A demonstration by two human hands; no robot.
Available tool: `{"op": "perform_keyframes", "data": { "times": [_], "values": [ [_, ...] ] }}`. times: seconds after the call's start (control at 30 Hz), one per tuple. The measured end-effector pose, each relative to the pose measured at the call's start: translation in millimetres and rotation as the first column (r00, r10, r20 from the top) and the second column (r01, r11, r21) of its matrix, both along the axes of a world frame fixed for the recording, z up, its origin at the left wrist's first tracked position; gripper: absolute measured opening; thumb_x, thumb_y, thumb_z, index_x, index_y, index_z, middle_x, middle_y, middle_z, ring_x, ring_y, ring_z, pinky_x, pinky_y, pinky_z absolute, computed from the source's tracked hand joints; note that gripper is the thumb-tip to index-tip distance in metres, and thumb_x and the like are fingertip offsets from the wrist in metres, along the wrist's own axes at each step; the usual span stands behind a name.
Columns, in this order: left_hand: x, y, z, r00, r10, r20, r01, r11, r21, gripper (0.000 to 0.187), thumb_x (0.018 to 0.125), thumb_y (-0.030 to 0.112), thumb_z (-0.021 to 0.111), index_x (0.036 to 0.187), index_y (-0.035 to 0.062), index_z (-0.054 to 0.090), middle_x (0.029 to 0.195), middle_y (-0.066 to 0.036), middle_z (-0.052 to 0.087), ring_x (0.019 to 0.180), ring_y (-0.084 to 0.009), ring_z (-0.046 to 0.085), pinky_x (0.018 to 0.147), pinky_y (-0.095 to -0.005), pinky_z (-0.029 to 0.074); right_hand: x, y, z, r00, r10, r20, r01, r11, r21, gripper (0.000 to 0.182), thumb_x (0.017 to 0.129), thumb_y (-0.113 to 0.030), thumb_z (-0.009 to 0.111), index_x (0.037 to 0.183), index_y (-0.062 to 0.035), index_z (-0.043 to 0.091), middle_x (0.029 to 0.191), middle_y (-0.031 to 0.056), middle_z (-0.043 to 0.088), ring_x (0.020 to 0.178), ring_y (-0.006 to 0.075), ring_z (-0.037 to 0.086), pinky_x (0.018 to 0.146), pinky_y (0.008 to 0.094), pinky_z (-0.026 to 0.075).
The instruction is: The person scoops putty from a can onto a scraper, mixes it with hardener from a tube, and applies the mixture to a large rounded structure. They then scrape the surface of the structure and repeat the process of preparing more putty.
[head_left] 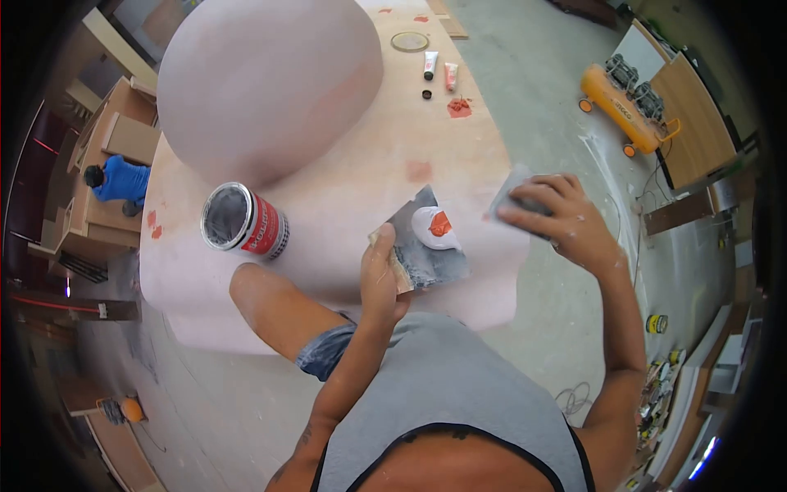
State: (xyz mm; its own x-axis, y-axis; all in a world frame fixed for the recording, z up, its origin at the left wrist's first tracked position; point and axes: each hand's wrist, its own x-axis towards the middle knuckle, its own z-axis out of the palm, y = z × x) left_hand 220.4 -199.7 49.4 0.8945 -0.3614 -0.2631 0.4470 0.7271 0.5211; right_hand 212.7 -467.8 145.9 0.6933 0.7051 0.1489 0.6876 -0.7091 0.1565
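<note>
My left hand (380,275) grips a grey mixing plate (426,266) with a light edge piece. On the plate lies a white paste blob (426,228) with a red-orange dab (441,224) on it. My right hand (566,215) is closed round a grey spreader (518,197), held to the right of the plate near the panel's right edge. An open can (266,230) with a red label stands left of the plate on the pinkish panel (484,254). Two small tubes (430,66) (451,77) and a black cap (426,94) lie farther back.
A large rounded pinkish form (270,82) rises behind the can. A tape ring (410,41) lies at the back. An orange compressor (623,111) stands on the floor at right. At far left is a person in blue (123,182). My bent knee (254,287) is beside the can.
</note>
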Motion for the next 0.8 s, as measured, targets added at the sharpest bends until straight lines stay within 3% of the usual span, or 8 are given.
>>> {"op": "perform_keyframes", "data": {
  "times": [0.07,0.1,0.13,0.2,0.37,0.6,0.67,0.8],
  "values": [
    [2,-6,8,0.960,0.257,0.109,-0.273,0.945,0.178,0.033,0.105,0.033,0.046,0.113,0.0033,0.055,0.097,-0.006,0.066,0.081,-0.0130,0.068,0.060,-0.0258,0.055,-19,6,-27,0.920,-0.329,-0.214,0.383,0.632,0.674,0.038,0.091,-0.011,0.064,0.128,-0.0177,0.063,0.122,0.0043,0.061,0.111,0.0226,0.059,0.092,0.0340,0.048],
    [3,-4,3,0.960,0.256,0.117,-0.272,0.948,0.164,0.033,0.105,0.033,0.046,0.113,0.0033,0.055,0.097,-0.006,0.066,0.081,-0.0130,0.068,0.060,-0.0258,0.055,-32,16,-45,0.851,-0.289,-0.438,0.494,0.159,0.855,0.036,0.091,-0.012,0.065,0.127,-0.0098,0.062,0.119,0.0063,0.062,0.108,0.0213,0.060,0.090,0.0327,0.049],
    [4,-2,-7,0.934,0.291,0.208,-0.332,0.922,0.202,0.033,0.105,0.033,0.046,0.112,0.0021,0.056,0.096,-0.006,0.065,0.080,-0.0123,0.066,0.063,-0.0256,0.054,-43,32,-60,0.786,-0.130,-0.604,0.535,-0.346,0.771,0.037,0.092,-0.013,0.065,0.127,-0.0018,0.060,0.115,0.0084,0.063,0.105,0.0201,0.060,0.088,0.0315,0.049],
    [2,-9,-9,0.900,0.328,0.287,-0.397,0.889,0.227,0.034,0.105,0.033,0.046,0.112,0.0010,0.056,0.095,-0.006,0.064,0.080,-0.0116,0.064,0.066,-0.0254,0.053,-52,78,-75,0.846,0.041,-0.532,0.440,-0.619,0.651,0.044,0.091,-0.021,0.066,0.124,0.0061,0.056,0.102,0.0102,0.065,0.092,0.0194,0.066,0.077,0.0322,0.055],
    [-8,-7,6,0.808,0.206,0.552,-0.468,0.794,0.389,0.037,0.105,0.031,0.047,0.114,-0.0027,0.060,0.097,-0.006,0.063,0.076,-0.0078,0.058,0.062,-0.0207,0.045,-51,124,-82,0.777,0.185,-0.602,0.516,-0.735,0.440,0.025,0.090,-0.018,0.064,0.105,0.0008,0.058,0.077,0.0039,0.060,0.049,0.0117,0.056,0.034,0.0270,0.042],
    [-14,21,28,0.789,-0.302,0.535,-0.289,0.587,0.757,0.035,0.104,0.025,0.050,0.112,-0.0061,0.065,0.075,-0.003,0.063,0.059,-0.0075,0.053,0.052,-0.0268,0.043,-26,117,-56,0.788,0.177,-0.590,0.525,-0.695,0.492,0.023,0.090,-0.017,0.064,0.103,0.0009,0.058,0.077,0.0046,0.062,0.052,0.0123,0.059,0.036,0.0268,0.044],
    [-11,28,24,0.409,-0.648,0.642,-0.542,0.393,0.743,0.034,0.104,0.024,0.050,0.108,-0.0056,0.065,0.073,-0.006,0.065,0.062,-0.0126,0.060,0.057,-0.0304,0.049,-22,105,-49,0.833,0.140,-0.535,0.458,-0.717,0.526,0.025,0.094,-0.013,0.062,0.111,0.0052,0.061,0.095,0.0073,0.065,0.086,0.0130,0.065,0.073,0.0277,0.055],
    [-22,27,26,0.528,-0.604,0.597,-0.425,0.421,0.801,0.032,0.103,0.026,0.052,0.107,-0.0041,0.064,0.079,-0.006,0.068,0.067,-0.0186,0.067,0.062,-0.0336,0.054,-21,89,-42,0.945,-0.090,-0.316,0.151,-0.735,0.661,0.031,0.094,-0.016,0.065,0.115,0.0057,0.059,0.113,0.0098,0.063,0.100,0.0131,0.063,0.088,0.0300,0.052]
  ]
}}
